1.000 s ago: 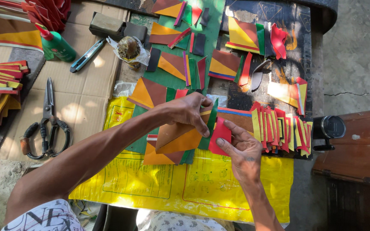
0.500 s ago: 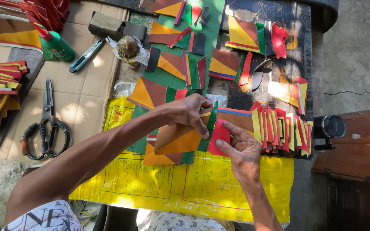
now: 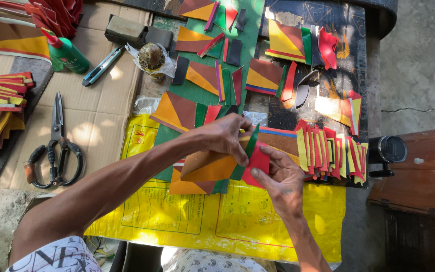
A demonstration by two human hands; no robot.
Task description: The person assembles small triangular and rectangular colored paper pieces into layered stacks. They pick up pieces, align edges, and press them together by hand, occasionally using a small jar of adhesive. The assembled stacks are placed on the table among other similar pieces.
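My left hand (image 3: pixel 225 137) presses down on an orange and brown pieced panel (image 3: pixel 208 168) and pinches a thin green strip (image 3: pixel 250 146) along its right edge. My right hand (image 3: pixel 280 177) holds a red piece (image 3: pixel 258 163) against that green strip from the right. Under the panel lies a small stack of similar orange, brown and green pieces (image 3: pixel 192 187), resting on a yellow printed plastic sheet (image 3: pixel 217 216). Both hands meet at the seam between the panel and the red piece.
A row of red and yellow strips (image 3: pixel 331 153) lies just right of my hands. More pieced panels (image 3: pixel 205 75) cover the green mat above. Scissors (image 3: pixel 54 148), a utility knife (image 3: pixel 101 65) and a green glue bottle (image 3: pixel 66 54) sit on cardboard at the left. A wooden box (image 3: pixel 419 171) stands at right.
The red piece has been pushed closer against the panel's right edge, and a green strip now shows between them. Both hands stayed in nearly the same place.
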